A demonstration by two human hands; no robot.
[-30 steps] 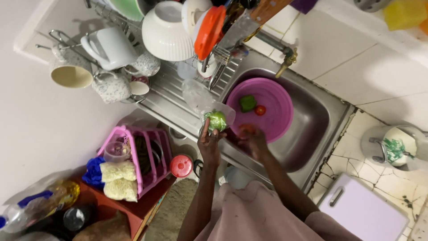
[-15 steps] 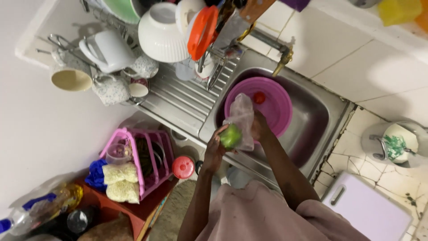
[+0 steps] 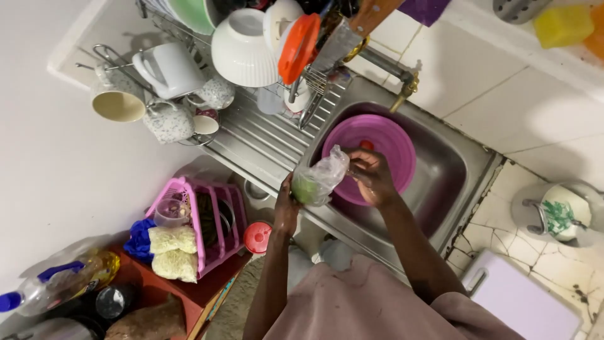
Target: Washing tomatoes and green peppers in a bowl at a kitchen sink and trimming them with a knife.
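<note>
**Both hands on a clear bag at the sink edge**

Left hand (image 3: 288, 204): closed around the lower end of a clear plastic bag (image 3: 321, 179), where a green item (image 3: 306, 189) sits inside. What the item is cannot be told through the plastic. Right hand (image 3: 371, 176): fingers pinch the upper, crumpled end of the same bag. The two hands are close together, joined by the bag between them.

Position: the bag is held in the air above the front rim of the steel sink (image 3: 453, 170), at its left corner, just beside the ribbed draining board (image 3: 251, 135).

In the sink: a round purple basin (image 3: 384, 141), partly hidden behind the right hand. A small red thing (image 3: 366, 145) shows inside it, just above the fingers. A brass tap (image 3: 402, 88) hangs over the far edge of the basin.

Behind the draining board: a dish rack with a white ribbed bowl (image 3: 242, 50), an orange lid (image 3: 299, 47), a white jug (image 3: 167, 69) and several cups.

Lower left, well apart from the hands: a pink plastic rack (image 3: 214, 220), a small red lid (image 3: 258, 236) near it, and a bottle of yellow liquid (image 3: 69, 280).

Lower right: a white cutting board (image 3: 519, 302) on the cracked tiled floor.
</note>
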